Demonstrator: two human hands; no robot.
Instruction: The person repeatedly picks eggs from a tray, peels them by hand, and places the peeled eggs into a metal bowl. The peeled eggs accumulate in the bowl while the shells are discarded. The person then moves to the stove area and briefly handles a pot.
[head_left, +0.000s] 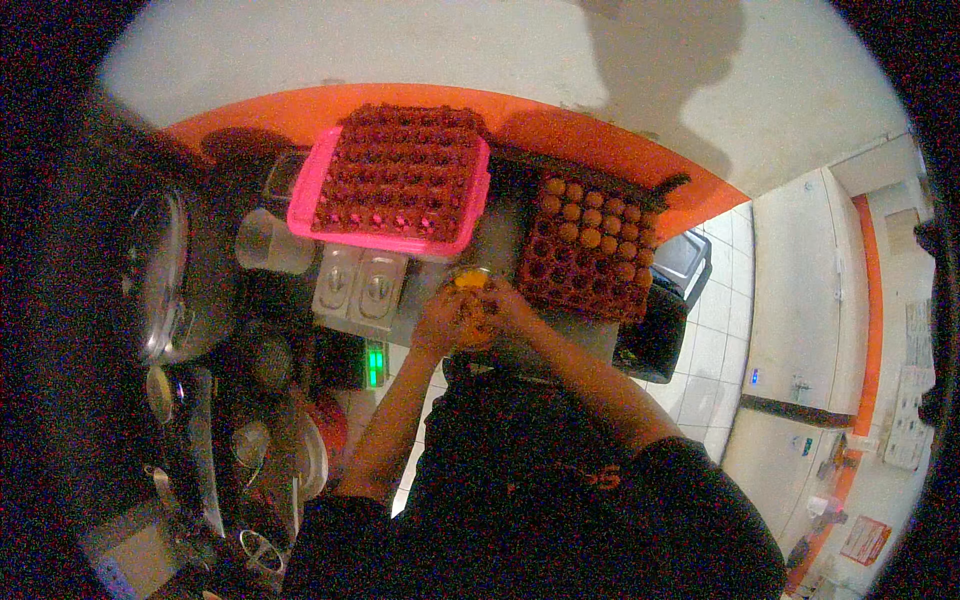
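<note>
Both of my hands meet at the front edge of a metal counter (427, 289), over a small bowl-like vessel (480, 330) that shows orange; its exact kind is unclear. Egg-yolk yellow (471, 280) shows just beyond my fingertips. My left hand (439, 319) is at the vessel's left side and my right hand (506, 304) at its right; the fingers are blurred, and whether they hold an eggshell cannot be told. To the right, a stacked egg tray (570, 262) carries brown eggs (591, 217) in its far and right cells. Its nearer left cells hold no eggs.
An egg tray without visible eggs (397, 169) rests on a pink plastic container (304, 195) at the back left. Two lidded steel pans (356, 289) and a translucent tub (274, 241) stand left of my hands. A black bin (660, 337) is beyond the counter's right end.
</note>
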